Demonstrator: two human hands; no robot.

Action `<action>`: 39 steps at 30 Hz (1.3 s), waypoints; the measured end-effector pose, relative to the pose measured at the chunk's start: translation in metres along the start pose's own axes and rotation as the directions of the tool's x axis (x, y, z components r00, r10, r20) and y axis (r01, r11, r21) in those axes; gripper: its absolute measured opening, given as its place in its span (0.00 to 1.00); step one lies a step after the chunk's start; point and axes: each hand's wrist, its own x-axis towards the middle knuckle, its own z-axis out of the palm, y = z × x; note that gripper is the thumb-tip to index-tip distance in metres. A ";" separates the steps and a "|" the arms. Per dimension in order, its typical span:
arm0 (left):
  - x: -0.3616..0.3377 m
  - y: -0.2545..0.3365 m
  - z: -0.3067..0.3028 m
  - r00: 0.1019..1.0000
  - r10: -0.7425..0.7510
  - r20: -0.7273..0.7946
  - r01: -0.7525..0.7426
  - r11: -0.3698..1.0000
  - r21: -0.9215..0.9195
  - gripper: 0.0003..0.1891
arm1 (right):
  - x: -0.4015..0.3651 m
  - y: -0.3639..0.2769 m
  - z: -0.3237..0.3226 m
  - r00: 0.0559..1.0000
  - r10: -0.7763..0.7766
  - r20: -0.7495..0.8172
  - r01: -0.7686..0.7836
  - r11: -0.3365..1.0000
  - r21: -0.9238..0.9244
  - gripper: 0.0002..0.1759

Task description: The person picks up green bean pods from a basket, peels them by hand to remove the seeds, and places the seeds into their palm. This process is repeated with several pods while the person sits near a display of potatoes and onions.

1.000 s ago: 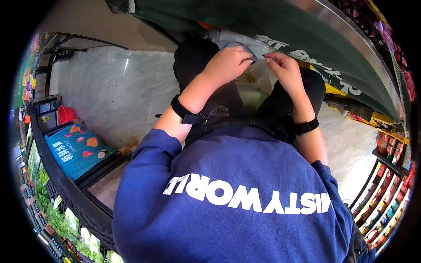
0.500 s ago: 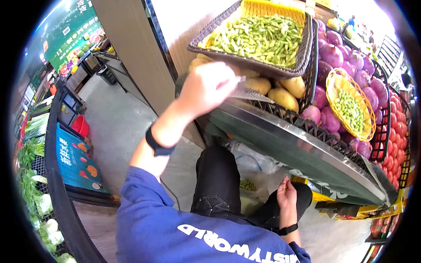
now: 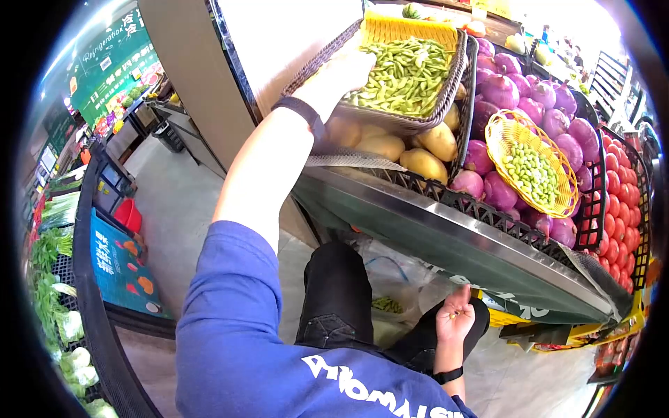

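Observation:
My left hand (image 3: 348, 73) reaches over the near left rim of a dark woven basket (image 3: 446, 115) with a yellow lining. It touches the heap of green edamame pods (image 3: 408, 73); its fingertips are blurred and partly hidden there. At the lower right, my right hand (image 3: 454, 317) is palm up above my knee, cupping a few small shelled beans (image 3: 453, 315). A yellow wicker basket (image 3: 496, 139) tilts on the purple onions (image 3: 498, 90) and holds shelled green beans (image 3: 533, 171). Below, between my legs, are more green pieces (image 3: 387, 304) in what looks like a clear bag.
Potatoes (image 3: 424, 165) lie in a black crate under the pod basket. Tomatoes (image 3: 617, 209) are at the right. The stand's metal edge (image 3: 446, 212) runs diagonally before me. A wooden pillar (image 3: 198, 76) rises at the left, with leafy greens (image 3: 52, 244) beyond the aisle.
My left hand has moved up and forward from the basket's front to the pods. My right hand's fingers have uncurled, showing beans on the palm. The view has shifted slightly.

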 end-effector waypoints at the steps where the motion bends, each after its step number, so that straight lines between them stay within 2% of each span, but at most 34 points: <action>1: 0.000 0.002 0.000 1.000 -0.012 0.006 0.012 0.995 0.096 0.09 | -0.001 0.000 0.001 0.998 -0.016 -0.059 0.015 1.000 -0.019 0.23; 2: 0.000 0.003 0.001 1.000 -0.027 0.010 0.024 0.981 0.191 0.08 | -0.002 -0.001 0.002 0.998 -0.016 -0.061 0.015 1.000 -0.018 0.23; 6: -0.001 0.001 -0.010 0.992 -0.022 0.128 -0.016 0.959 0.284 0.06 | 0.001 0.001 0.001 0.999 -0.007 -0.043 0.004 0.999 -0.054 0.21; 10: -0.013 0.004 -0.023 0.998 -0.043 0.050 0.026 0.952 0.305 0.11 | 0.003 0.003 -0.001 0.998 -0.009 -0.069 0.003 0.996 -0.089 0.18; 12: -0.015 -0.001 -0.023 0.996 -0.084 -0.038 0.088 0.988 0.130 0.11 | 0.004 0.004 -0.001 0.997 0.004 -0.073 -0.012 0.994 -0.106 0.17; 13: -0.015 -0.003 -0.024 0.996 -0.083 -0.039 0.088 0.988 0.131 0.11 | 0.004 0.004 -0.001 0.997 0.017 -0.078 -0.026 0.992 -0.125 0.16; 15: -0.017 -0.006 -0.026 0.986 -0.145 -0.084 0.127 0.974 -0.185 0.09 | 0.005 0.007 0.001 0.995 0.043 -0.085 -0.057 0.984 -0.167 0.14; 16: -0.017 -0.009 -0.024 0.986 -0.144 -0.082 0.127 0.975 -0.185 0.09 | 0.004 0.009 0.001 0.993 0.069 -0.095 -0.087 0.974 -0.209 0.13; 18: -0.019 -0.009 -0.026 0.969 -0.030 -0.244 -0.055 0.940 -0.336 0.13 | 0.003 0.013 0.003 0.990 0.098 -0.105 -0.120 0.964 -0.236 0.12; 20: -0.027 -0.004 -0.035 0.977 -0.002 -0.213 -0.063 0.953 -0.296 0.15 | 0.003 0.016 0.007 0.986 0.121 -0.113 -0.147 0.953 -0.263 0.11; 22: -0.041 0.011 -0.047 0.987 -0.007 -0.162 -0.103 0.746 -0.658 0.12 | 0.000 0.023 0.016 0.981 0.153 -0.122 -0.187 0.915 -0.358 0.10; 23: -0.053 0.023 -0.050 0.985 -0.009 -0.171 -0.141 0.523 -0.841 0.11 | 0.000 0.027 0.024 0.982 0.148 -0.121 -0.188 0.864 -0.468 0.10; 24: -0.074 0.043 -0.056 0.986 -0.017 -0.167 -0.158 0.253 -0.955 0.10 | 0.000 0.030 0.029 0.979 0.135 -0.156 -0.199 0.809 -0.552 0.11; 26: -0.118 0.088 -0.059 0.989 0.078 -0.125 -0.116 -0.112 -0.987 0.10 | 0.002 0.039 0.047 0.980 0.140 -0.144 -0.200 0.642 -0.740 0.15; 28: -0.157 0.120 -0.039 0.974 0.224 -0.037 0.008 -0.195 -0.981 0.11 | 0.006 0.056 0.072 0.984 0.175 -0.021 -0.105 0.490 -0.865 0.17; 30: -0.192 0.148 -0.013 0.960 0.265 0.093 0.179 -0.321 -0.930 0.11 | 0.007 0.068 0.093 0.960 0.274 0.056 -0.085 0.477 -0.875 0.18; 32: -0.218 0.168 0.012 0.939 0.279 0.198 0.296 -0.373 -0.879 0.09 | 0.009 0.078 0.104 0.938 0.316 0.145 -0.017 0.457 -0.889 0.20; 34: -0.240 0.177 0.033 0.921 0.300 0.247 0.364 -0.441 -0.820 0.08 | 0.008 0.084 0.115 0.941 0.314 0.124 -0.037 0.462 -0.886 0.19; 35: -0.248 0.180 0.036 0.904 0.297 0.308 0.409 -0.385 -0.827 0.08 | 0.003 0.090 0.118 0.981 0.188 0.039 -0.052 0.455 -0.889 0.17; 36: -0.253 0.183 0.039 0.901 0.295 0.318 0.419 -0.403 -0.814 0.08 | 0.003 0.087 0.112 0.983 0.184 0.014 -0.071 0.448 -0.891 0.17; 38: -0.264 0.188 0.044 0.956 0.165 0.244 0.289 -0.372 -0.882 0.10 | 0.007 0.082 0.098 0.964 0.254 0.083 -0.025 0.395 -0.918 0.14; 39: -0.268 0.187 0.049 0.976 0.124 0.180 0.206 -0.244 -0.948 0.14 | 0.006 0.078 0.097 0.968 0.240 0.078 -0.009 0.343 -0.939 0.11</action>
